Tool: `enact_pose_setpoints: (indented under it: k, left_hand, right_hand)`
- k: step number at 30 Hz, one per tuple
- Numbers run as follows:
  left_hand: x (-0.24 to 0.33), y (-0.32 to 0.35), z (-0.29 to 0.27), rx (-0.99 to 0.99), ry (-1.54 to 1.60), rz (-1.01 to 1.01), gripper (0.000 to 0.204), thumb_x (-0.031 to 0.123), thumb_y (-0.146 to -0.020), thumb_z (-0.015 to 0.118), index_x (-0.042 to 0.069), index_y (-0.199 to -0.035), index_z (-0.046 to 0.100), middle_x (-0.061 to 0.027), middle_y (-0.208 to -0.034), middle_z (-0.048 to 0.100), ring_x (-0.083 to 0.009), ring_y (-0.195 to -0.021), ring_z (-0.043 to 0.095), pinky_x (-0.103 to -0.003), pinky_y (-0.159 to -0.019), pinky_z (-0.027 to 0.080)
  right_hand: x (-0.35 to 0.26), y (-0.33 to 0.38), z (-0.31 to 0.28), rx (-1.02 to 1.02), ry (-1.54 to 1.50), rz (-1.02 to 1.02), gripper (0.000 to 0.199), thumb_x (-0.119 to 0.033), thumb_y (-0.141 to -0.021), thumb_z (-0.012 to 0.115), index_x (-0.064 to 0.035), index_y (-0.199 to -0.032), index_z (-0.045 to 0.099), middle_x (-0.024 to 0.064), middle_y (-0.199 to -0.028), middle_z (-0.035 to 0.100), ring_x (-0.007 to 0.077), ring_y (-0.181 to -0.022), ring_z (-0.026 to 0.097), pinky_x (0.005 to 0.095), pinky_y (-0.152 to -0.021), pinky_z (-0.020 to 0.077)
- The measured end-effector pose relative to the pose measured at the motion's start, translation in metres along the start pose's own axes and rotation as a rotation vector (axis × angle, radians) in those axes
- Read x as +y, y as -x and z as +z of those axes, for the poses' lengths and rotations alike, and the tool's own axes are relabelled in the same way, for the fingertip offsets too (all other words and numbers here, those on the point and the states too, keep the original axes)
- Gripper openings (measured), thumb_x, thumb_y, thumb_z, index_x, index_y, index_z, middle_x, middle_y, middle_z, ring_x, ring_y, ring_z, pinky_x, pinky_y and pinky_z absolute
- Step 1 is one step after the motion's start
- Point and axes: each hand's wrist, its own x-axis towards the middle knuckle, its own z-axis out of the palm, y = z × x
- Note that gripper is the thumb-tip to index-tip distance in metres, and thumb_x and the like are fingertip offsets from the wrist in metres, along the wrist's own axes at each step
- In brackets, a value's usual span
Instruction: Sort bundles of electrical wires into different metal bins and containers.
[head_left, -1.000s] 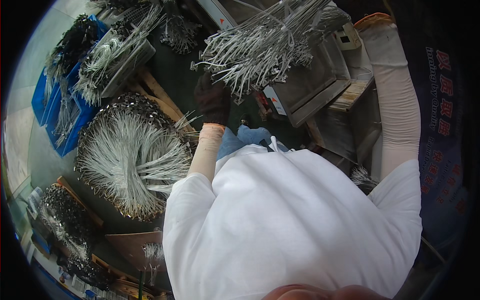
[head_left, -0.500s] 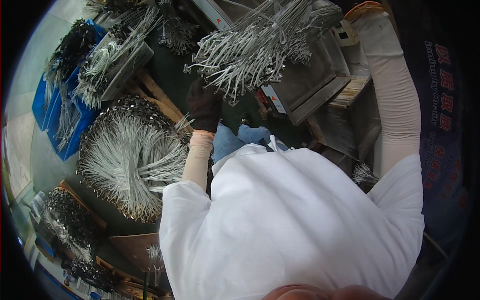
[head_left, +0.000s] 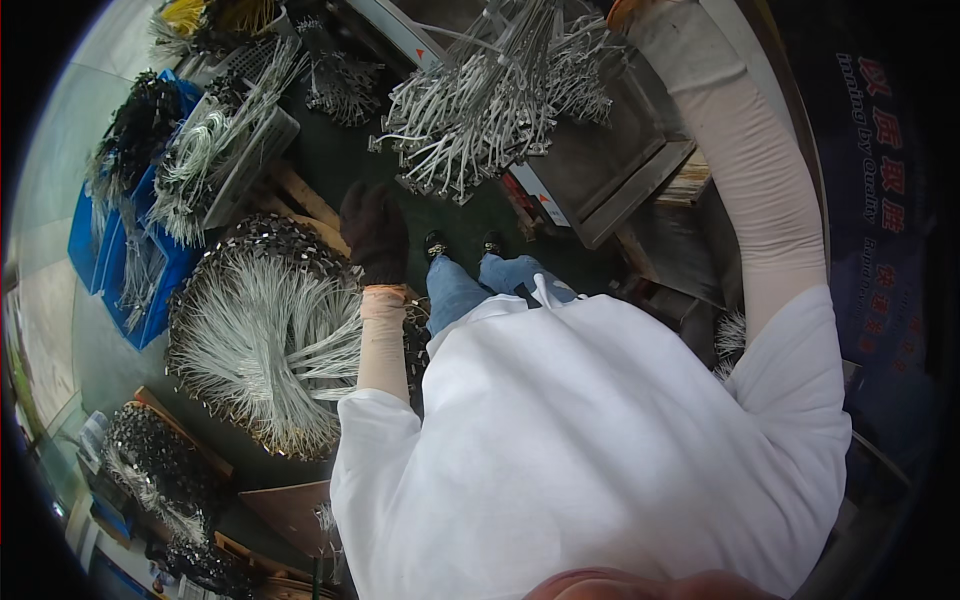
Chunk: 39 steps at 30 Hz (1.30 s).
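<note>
My left hand (head_left: pixel 375 232), in a dark knit glove, hangs over the dark floor, just right of a large round heap of whitish wires (head_left: pixel 265 330) with small metal ends. Its fingers point away from me, slightly apart, and nothing shows in them. Ahead and to the right, a thick bundle of white cables (head_left: pixel 500 110) with small connectors hangs over the edge of a metal worktop. My right arm (head_left: pixel 755 170), in a pale sleeve, reaches far forward on the right. Only its orange cuff (head_left: pixel 622 12) shows at the top edge; the right hand is out of view.
Blue bins (head_left: pixel 140 290) and a light tray (head_left: pixel 262 150) with more cable bundles stand on the left. A metal box-like stand (head_left: pixel 620 190) is ahead right. Black-ended bundles (head_left: pixel 155 460) lie at the lower left. A dark printed banner (head_left: pixel 870 230) covers the right side.
My left hand has drawn back from beside the cable bundle, toward me and slightly left. My right arm has swung left, and the hanging bundle has shifted slightly.
</note>
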Motion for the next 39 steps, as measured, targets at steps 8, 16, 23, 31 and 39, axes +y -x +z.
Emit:
enact_pose_setpoints:
  k: [8, 16, 23, 31, 39]
  left_hand:
    - [-0.008, -0.005, -0.001, -0.031, -0.007, -0.015, 0.024, 0.01, -0.081, 0.072, 0.007, -0.105, 0.069, -0.0197, -0.115, 0.063, -0.0373, -0.107, 0.061, -0.043, -0.094, 0.05]
    - [-0.022, 0.0, -0.003, -0.043, 0.013, -0.08, 0.021, 0.014, -0.08, 0.071, 0.01, -0.101, 0.07, -0.0193, -0.114, 0.064, -0.039, -0.104, 0.063, -0.046, -0.09, 0.051]
    - [-0.026, 0.015, -0.006, -0.162, -0.148, -0.157, 0.02, 0.014, -0.081, 0.069, 0.01, -0.101, 0.07, -0.0157, -0.116, 0.064, -0.0364, -0.103, 0.062, -0.045, -0.088, 0.051]
    - [-0.031, 0.025, 0.005, -0.224, -0.082, -0.201, 0.022, 0.013, -0.081, 0.068, 0.009, -0.102, 0.069, -0.0178, -0.112, 0.064, -0.0375, -0.103, 0.062, -0.046, -0.088, 0.051]
    - [-0.03, 0.033, 0.014, -0.218, -0.021, -0.194, 0.02, 0.017, -0.081, 0.068, 0.009, -0.099, 0.07, -0.0181, -0.111, 0.066, -0.0386, -0.1, 0.063, -0.048, -0.086, 0.052]
  right_hand:
    - [0.015, 0.016, 0.012, -0.109, -0.054, -0.178, 0.033, -0.024, -0.081, 0.074, -0.0013, -0.104, 0.067, 0.0114, -0.091, 0.07, 0.0221, -0.089, 0.066, 0.0357, -0.084, 0.0515]
    - [0.055, 0.04, -0.01, -0.529, -0.229, -0.173, 0.019, -0.003, -0.09, 0.065, -0.0035, -0.108, 0.062, 0.0095, -0.109, 0.064, 0.0207, -0.101, 0.063, 0.0311, -0.093, 0.0502]
    - [0.045, 0.057, -0.018, -0.902, -0.494, -0.311, 0.017, 0.001, -0.079, 0.072, -0.0071, -0.089, 0.061, 0.0055, -0.085, 0.06, 0.0193, -0.082, 0.059, 0.0434, -0.096, 0.0483]
    - [0.016, 0.074, -0.014, -1.147, -0.499, -0.365, 0.017, -0.004, -0.073, 0.076, -0.0097, -0.071, 0.06, 0.0035, -0.069, 0.058, 0.0214, -0.068, 0.057, 0.0505, -0.095, 0.0442]
    - [-0.018, 0.092, -0.027, -1.413, -0.263, -0.382, 0.015, -0.019, -0.069, 0.074, -0.0116, -0.081, 0.068, 0.0038, -0.082, 0.064, 0.0224, -0.084, 0.064, 0.05, -0.105, 0.0436]
